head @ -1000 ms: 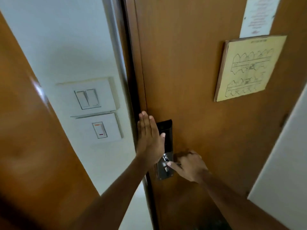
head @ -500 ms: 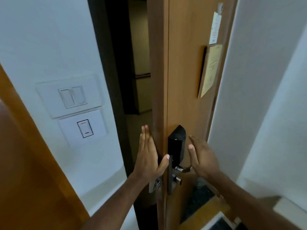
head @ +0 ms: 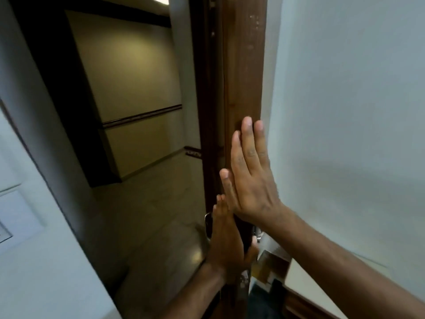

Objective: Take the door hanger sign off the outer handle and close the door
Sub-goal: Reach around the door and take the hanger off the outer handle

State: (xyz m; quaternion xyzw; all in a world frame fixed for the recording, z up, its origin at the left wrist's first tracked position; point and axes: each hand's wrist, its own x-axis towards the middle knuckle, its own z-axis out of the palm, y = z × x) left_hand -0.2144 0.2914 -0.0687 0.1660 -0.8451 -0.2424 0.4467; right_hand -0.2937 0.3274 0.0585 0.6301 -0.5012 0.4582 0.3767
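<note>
The door (head: 243,65) stands wide open, edge-on to the camera, with the corridor (head: 138,180) visible beyond the left hand. The wall (head: 345,111) lies just behind the right hand.

The right hand (head: 250,178) is fully open, fingers straight and together, and holds nothing. Its palm lies flat against the inner face of the door near the edge. This placement appears intended to steady the door while the outer side is reached.

The left hand (head: 226,240) is below the right hand, also flat and extended, with nothing in its grasp. It lies along the door edge on the outer side; the thumb wraps toward the inner face. Part of the lock plate (head: 208,224) shows just beyond its fingers.

The sign is not visible. The outer handle is hidden behind the door edge and the left hand, so it cannot be told whether the sign hangs there. Removal and closing both appear outstanding.
</note>
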